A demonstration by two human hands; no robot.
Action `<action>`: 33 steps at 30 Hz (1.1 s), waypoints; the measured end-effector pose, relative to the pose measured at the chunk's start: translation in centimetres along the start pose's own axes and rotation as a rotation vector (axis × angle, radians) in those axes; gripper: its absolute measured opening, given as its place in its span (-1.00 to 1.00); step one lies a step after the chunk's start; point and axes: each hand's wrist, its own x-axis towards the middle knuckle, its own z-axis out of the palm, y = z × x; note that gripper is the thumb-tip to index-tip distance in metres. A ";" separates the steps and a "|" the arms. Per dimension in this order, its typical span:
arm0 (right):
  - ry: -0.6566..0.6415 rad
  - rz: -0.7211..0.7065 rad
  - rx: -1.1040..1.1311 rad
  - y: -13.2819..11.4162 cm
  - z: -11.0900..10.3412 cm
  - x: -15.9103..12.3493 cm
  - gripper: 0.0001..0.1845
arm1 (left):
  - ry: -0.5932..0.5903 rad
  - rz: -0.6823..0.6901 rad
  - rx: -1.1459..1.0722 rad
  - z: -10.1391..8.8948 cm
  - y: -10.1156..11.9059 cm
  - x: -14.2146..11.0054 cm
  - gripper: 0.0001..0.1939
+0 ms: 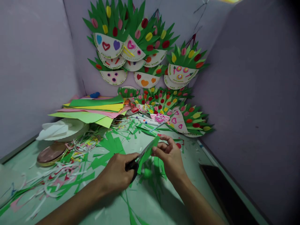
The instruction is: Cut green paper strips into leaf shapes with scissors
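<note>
Pale lilac walls (255,93) enclosed a light green surface (191,156) in our head view, with paper-plate crafts (109,45) of spiky green leaves and coloured ovals hung at the back. Near the middle, our left hand (118,170) had its fingers clamped on the black handles of the scissors (133,168). Our right hand (172,156) pinched a green paper piece (148,155) between thumb and fingers, raised above the surface, the blades lying along it; we could not tell how far they were parted.

To cut well, we judged, we needed to keep the paper taut, feed it steadily into the blades and hold our right fingertips clear of their points.

Green cuttings (110,145) lay beneath and beside our hands, and loose scraps could, we thought, catch in the cut. To the left were curly paper shreds (62,175), a brown disc (52,153), white paper plates (70,131) and stacked coloured sheets (96,107). Markers (145,120) lay beyond our hands; a dark phone-like slab (228,190) sat by our right forearm.
</note>
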 end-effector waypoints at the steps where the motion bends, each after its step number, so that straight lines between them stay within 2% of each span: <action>1: 0.000 0.001 0.001 0.0 0.0 0.0 -0.51 | -0.005 -0.002 -0.001 0.0 0.0 0.0 -0.75; 9: -0.002 -0.004 -0.002 0.2 -0.1 0.0 -0.51 | 0.033 0.031 -0.049 -0.2 0.2 -0.1 -0.68; 16: 0.054 -0.040 -0.005 -0.4 0.0 0.0 -0.54 | 0.015 0.044 -0.088 -0.1 0.3 -0.1 -0.70; 22: -0.006 -0.008 -0.047 -0.3 0.0 -0.2 -0.51 | 0.062 0.019 -0.037 0.0 0.0 -0.1 -0.75; 33: -0.010 0.012 -0.032 -0.2 0.0 -0.1 -0.50 | 0.012 0.018 -0.046 -0.2 0.1 -0.1 -0.63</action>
